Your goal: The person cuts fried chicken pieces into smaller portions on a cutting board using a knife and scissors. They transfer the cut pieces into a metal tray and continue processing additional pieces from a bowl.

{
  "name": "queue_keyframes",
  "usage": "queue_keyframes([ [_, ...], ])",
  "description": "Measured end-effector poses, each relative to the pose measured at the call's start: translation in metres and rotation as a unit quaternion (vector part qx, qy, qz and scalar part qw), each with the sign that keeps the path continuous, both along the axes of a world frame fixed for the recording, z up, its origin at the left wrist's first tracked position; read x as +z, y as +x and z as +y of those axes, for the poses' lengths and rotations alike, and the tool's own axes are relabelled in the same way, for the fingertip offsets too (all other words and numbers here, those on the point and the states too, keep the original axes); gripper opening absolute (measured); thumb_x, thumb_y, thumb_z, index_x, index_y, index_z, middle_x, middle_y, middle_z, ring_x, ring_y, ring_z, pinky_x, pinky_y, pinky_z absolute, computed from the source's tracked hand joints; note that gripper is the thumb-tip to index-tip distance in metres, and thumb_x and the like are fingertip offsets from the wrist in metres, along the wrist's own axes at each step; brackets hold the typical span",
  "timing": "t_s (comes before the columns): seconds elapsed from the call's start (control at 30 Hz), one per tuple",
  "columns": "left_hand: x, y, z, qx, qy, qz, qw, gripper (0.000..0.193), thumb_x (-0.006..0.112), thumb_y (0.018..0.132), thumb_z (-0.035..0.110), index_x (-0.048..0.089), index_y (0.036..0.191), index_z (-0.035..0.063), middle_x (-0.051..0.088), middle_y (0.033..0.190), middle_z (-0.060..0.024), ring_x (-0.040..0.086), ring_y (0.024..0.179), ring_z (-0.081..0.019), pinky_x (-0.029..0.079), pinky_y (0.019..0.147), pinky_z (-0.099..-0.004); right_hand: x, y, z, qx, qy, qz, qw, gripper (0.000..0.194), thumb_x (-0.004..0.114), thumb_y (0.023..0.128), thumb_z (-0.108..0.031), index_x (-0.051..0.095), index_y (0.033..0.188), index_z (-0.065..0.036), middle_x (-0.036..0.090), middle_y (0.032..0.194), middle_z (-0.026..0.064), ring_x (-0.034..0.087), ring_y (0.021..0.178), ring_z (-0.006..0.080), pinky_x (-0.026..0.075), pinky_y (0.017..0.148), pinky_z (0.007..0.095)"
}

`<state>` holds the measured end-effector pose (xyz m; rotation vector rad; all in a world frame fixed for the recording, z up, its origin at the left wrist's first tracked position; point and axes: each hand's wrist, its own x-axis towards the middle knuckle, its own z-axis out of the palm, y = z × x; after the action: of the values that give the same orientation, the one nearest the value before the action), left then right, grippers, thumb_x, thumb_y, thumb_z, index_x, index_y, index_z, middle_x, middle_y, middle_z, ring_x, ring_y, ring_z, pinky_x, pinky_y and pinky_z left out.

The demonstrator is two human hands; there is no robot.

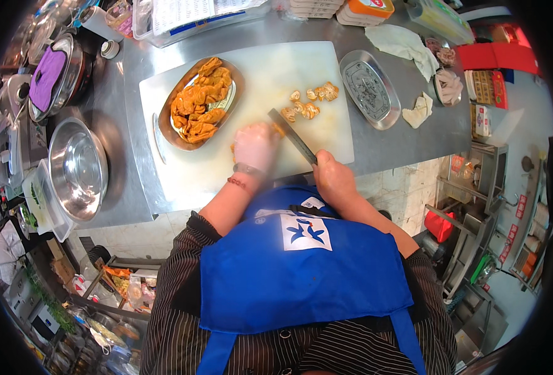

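Note:
On a white cutting board (276, 61), my left hand (256, 146), blurred and apparently in a thin clear glove, presses down on an orange-brown piece of food (279, 130). Most of that piece is hidden under the hand. My right hand (333, 176) grips a kitchen knife (293, 137), its blade against the end of the piece beside my left hand. Cut slices (307, 110) with pale, layered faces lie beyond the blade. Left of my hands, a metal oval tray (166, 123) holds several wrinkled orange-brown pieces (201, 103).
An oval metal dish (370, 89) sits right of the board, near crumpled cloths (400, 44). A steel bowl (78, 168) stands at the counter's left edge. Behind the board are a clear plastic box (143, 21) with papers and stacked containers (314, 8).

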<state>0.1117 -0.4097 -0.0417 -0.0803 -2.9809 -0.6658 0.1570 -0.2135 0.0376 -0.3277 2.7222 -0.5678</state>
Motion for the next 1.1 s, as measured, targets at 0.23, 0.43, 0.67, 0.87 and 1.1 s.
queue_keyframes([
  [0.23, 0.008, 0.002, -0.006, -0.029, 0.032, -0.005, 0.999, 0.015, 0.071, 0.079, 0.025, 0.066, 0.078, 0.0105, 0.065, 0.076, -0.0096, 0.063, 0.076, -0.0304, 0.047, 0.075, -0.0429, -0.025, -0.009, -0.009, 0.0, 0.019, -0.004, 1.0, 0.006, 0.045, 0.089, -0.006, 0.048, 0.091, -0.002, 0.06, 0.089, 0.0255, 0.062, 0.075, 0.0443, 0.049, 0.065, 0.0534],
  [0.43, 0.011, 0.004, -0.013, -0.01, -0.008, -0.011, 1.0, 0.013, 0.068, 0.08, 0.023, 0.067, 0.078, 0.011, 0.066, 0.077, -0.0092, 0.063, 0.08, -0.0296, 0.044, 0.076, -0.0425, -0.033, -0.032, -0.029, -0.038, -0.011, 0.038, 0.999, 0.014, 0.056, 0.088, -0.011, 0.046, 0.093, -0.003, 0.06, 0.087, 0.0241, 0.06, 0.076, 0.0453, 0.048, 0.067, 0.0533],
  [0.67, -0.001, 0.005, -0.012, 0.004, 0.049, 0.01, 0.999, 0.015, 0.07, 0.078, 0.023, 0.063, 0.075, 0.0108, 0.065, 0.075, -0.009, 0.062, 0.078, -0.031, 0.045, 0.075, -0.0446, 0.003, 0.008, -0.017, -0.022, -0.024, 0.046, 0.998, 0.01, 0.05, 0.088, -0.008, 0.045, 0.094, -0.002, 0.059, 0.085, 0.0239, 0.06, 0.07, 0.0443, 0.048, 0.061, 0.0539],
  [0.87, -0.001, 0.005, -0.012, -0.005, 0.067, 0.031, 0.997, 0.016, 0.072, 0.076, 0.021, 0.061, 0.076, 0.0097, 0.064, 0.074, -0.0095, 0.062, 0.077, -0.0321, 0.045, 0.074, -0.0455, -0.01, 0.016, -0.013, -0.043, -0.017, 0.002, 0.999, 0.019, 0.058, 0.09, -0.014, 0.043, 0.094, -0.003, 0.06, 0.084, 0.0244, 0.059, 0.075, 0.0467, 0.046, 0.064, 0.0537],
  [1.1, 0.008, 0.009, -0.015, -0.009, 0.024, 0.013, 1.0, 0.018, 0.073, 0.075, 0.022, 0.061, 0.079, 0.009, 0.064, 0.079, -0.009, 0.061, 0.084, -0.0318, 0.044, 0.077, -0.0452, -0.036, -0.001, -0.026, -0.051, -0.007, -0.033, 0.998, 0.019, 0.058, 0.087, -0.012, 0.044, 0.095, -0.002, 0.06, 0.085, 0.025, 0.059, 0.077, 0.0474, 0.047, 0.067, 0.0542],
])
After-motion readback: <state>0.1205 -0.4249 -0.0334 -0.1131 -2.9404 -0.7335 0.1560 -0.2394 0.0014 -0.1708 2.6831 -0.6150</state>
